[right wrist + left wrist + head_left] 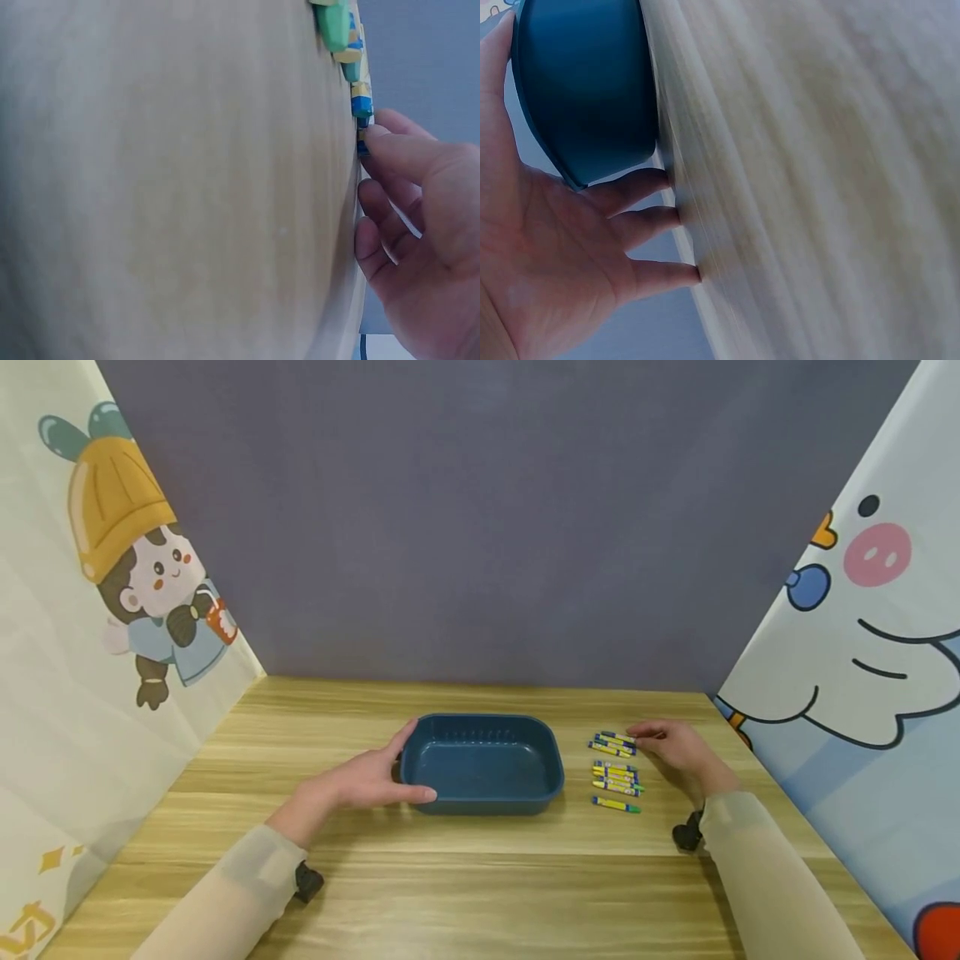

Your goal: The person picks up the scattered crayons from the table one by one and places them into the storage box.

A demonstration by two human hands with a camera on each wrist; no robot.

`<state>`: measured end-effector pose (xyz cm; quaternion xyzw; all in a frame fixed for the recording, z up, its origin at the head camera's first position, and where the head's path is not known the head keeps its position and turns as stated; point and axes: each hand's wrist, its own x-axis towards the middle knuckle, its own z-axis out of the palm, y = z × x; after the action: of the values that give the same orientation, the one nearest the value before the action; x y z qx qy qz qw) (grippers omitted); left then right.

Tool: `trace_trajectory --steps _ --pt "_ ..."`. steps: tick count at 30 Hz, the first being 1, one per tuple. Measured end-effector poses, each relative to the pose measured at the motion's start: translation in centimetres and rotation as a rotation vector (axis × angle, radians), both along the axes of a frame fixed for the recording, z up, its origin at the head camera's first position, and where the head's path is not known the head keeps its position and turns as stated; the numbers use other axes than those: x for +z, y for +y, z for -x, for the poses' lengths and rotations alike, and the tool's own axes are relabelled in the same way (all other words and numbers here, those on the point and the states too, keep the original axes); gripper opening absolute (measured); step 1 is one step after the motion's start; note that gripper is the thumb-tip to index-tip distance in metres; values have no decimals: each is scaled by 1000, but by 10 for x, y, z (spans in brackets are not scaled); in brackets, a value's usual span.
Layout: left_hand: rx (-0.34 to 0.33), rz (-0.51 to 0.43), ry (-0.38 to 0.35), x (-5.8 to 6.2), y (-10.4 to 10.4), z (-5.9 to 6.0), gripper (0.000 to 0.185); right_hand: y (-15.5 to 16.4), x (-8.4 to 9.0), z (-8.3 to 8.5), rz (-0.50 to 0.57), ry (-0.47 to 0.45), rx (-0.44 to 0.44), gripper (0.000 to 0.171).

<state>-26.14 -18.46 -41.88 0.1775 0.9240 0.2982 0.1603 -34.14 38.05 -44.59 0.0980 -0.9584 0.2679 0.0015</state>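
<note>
A dark blue plastic basin (480, 768) stands upright on the table, its inside bare. My left hand (367, 777) rests against its left end, thumb along the front rim and forefinger at the left side. In the left wrist view the other fingers (649, 225) are straight and spread, their tips at the tabletop. To the right of the basin lie several crayons (617, 777) in yellow and blue wrappers. My right hand (678, 750) pinches the right end of the rearmost crayon (618, 737) between thumb and forefinger. Its other fingers curl loosely above the table.
The wood-grain table (480, 885) meets a grey backdrop (480, 527) at the rear. Printed cloth panels flank it: a cartoon child (157, 568) on the left, a white cartoon figure (885, 652) on the right. One crayon (615, 804) with a green tip lies nearest the front.
</note>
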Motion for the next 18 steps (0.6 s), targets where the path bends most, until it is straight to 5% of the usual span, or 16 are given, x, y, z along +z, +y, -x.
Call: trace_trajectory --steps 9,18 --pt "10 -12 -10 -3 0 1 134 0 0 1 -52 3 35 28" --pt "4 -13 -6 -2 1 4 135 -5 13 -8 25 28 18 35"
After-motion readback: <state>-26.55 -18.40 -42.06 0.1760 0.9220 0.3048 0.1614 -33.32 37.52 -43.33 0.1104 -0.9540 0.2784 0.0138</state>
